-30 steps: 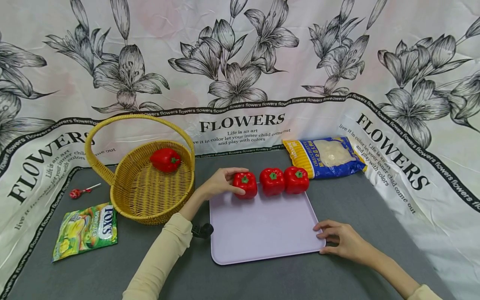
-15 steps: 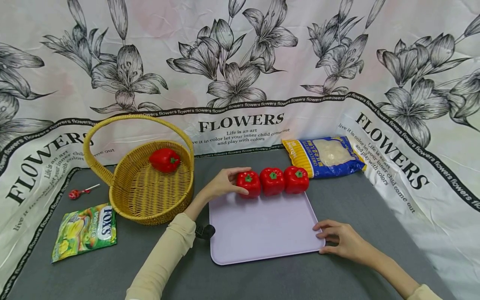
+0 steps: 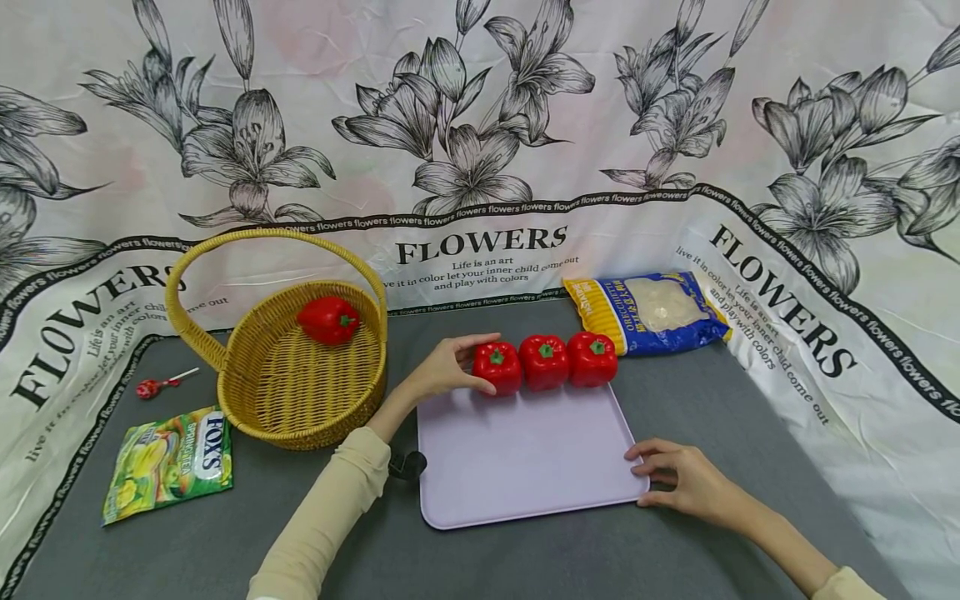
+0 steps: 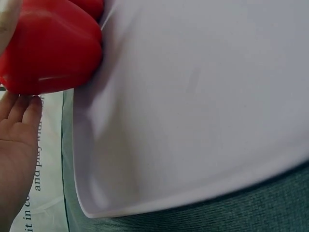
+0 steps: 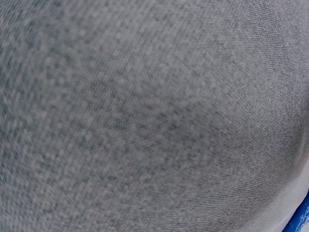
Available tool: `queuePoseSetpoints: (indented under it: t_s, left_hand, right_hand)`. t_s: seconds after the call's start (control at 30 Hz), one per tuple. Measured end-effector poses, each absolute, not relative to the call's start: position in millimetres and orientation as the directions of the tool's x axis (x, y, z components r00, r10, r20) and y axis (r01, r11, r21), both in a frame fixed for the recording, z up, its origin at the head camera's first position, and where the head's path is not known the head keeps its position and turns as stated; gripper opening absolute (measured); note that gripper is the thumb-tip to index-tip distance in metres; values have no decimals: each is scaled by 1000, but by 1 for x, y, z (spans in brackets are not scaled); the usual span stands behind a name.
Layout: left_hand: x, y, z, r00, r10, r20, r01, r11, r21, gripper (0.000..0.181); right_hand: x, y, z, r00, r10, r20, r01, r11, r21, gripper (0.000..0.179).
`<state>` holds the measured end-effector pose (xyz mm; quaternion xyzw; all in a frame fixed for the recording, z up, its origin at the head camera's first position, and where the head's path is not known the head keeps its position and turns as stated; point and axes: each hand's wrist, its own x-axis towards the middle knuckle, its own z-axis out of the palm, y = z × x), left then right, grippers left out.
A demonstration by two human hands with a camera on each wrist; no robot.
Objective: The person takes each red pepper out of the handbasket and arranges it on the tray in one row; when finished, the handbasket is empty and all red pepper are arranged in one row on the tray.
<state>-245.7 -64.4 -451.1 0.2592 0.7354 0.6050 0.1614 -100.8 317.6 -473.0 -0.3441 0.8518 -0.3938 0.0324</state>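
Note:
My left hand (image 3: 447,367) holds the leftmost red bell pepper (image 3: 498,370), thumb on its near side and fingers behind. That pepper stands at the far edge of a pale lilac tray (image 3: 536,454), side by side with two more bell peppers, a middle one (image 3: 543,363) and a right one (image 3: 592,360). In the left wrist view the bell pepper (image 4: 50,48) lies between thumb and fingers, over the tray's rim. At the tray's right front corner my right hand (image 3: 688,483) grips the rim with fingers and thumb; the right wrist view misses this hand.
A yellow wicker basket (image 3: 262,408) with a red bell pepper (image 3: 328,320) inside stands left of the tray. Farther left lie a FOX'S candy bag (image 3: 171,463) and a lollipop (image 3: 148,388). Behind the tray's right side is a blue and yellow pasta bag (image 3: 648,313), against the flowered cloth.
Between one second and half a second ago, my left hand slid its bell pepper right, closing the gap to the middle one. Since then both hands look still.

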Motion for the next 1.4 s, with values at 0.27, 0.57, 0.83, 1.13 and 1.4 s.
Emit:
queuePoseSetpoints:
  t_s: [0.27,0.57,0.83,1.13,1.4]
  left_hand:
    - [-243,-71,-446,-835,531,144,269,166,949,73]
    - [-205,-146,-403,-848,477,234,320,107,941,58]
    - [-197,-238,-414,-933,165,320,342,130,931,45]
    - [-222,-255,-437,-944,125,306,312,642,701,64]
    - [-226,-245,-439,-908,100,406,297,838,458,69]
  right_hand:
    - [-101,319,-472,-771,-605,198,-543,463,-700,27]
    - [-103,316,-473,-760,-618,202,-554,452,-699,26]
    - [-101,316,-476,-735,-615,286,-603,399,-690,26]
    - [-96,315,-483,-738,-614,278,-590,388,-708,27]
    - [-99,316,-479,-733,-608,307,-609,385,-693,29]
